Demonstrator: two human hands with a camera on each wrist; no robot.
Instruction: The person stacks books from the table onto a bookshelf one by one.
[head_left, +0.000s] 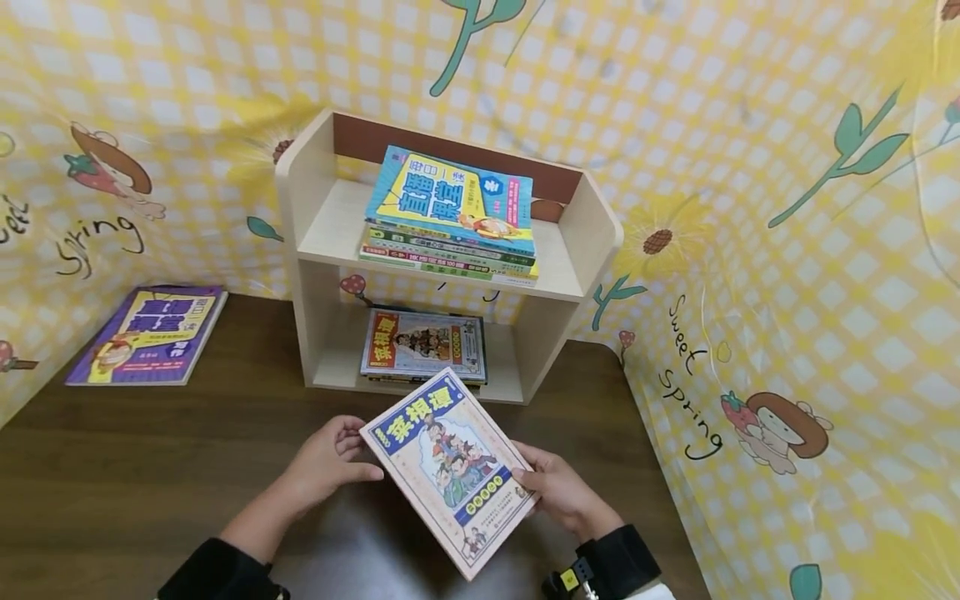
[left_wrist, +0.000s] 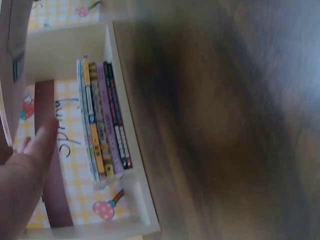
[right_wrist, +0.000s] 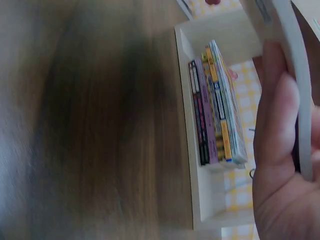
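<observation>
Both hands up front, left hand [head_left: 326, 462] and right hand [head_left: 558, 492] gripping cream illustrated paperback book [head_left: 450, 467] by its edges, above dark wooden table [head_left: 150, 467], pale wooden shelf unit [head_left: 315, 208] just beyond, stacked with books.

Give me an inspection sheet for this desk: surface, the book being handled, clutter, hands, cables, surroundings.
Surface: dark wooden table.
Job's things: held book, above the table before the shelf unit.
Clutter: book stack on the upper shelf; lower stack below; purple book lying far left.
Hands: left hand and right hand grip the held book's edges.
Cables: nothing seen.
Surroundings: yellow checked backdrop.
</observation>
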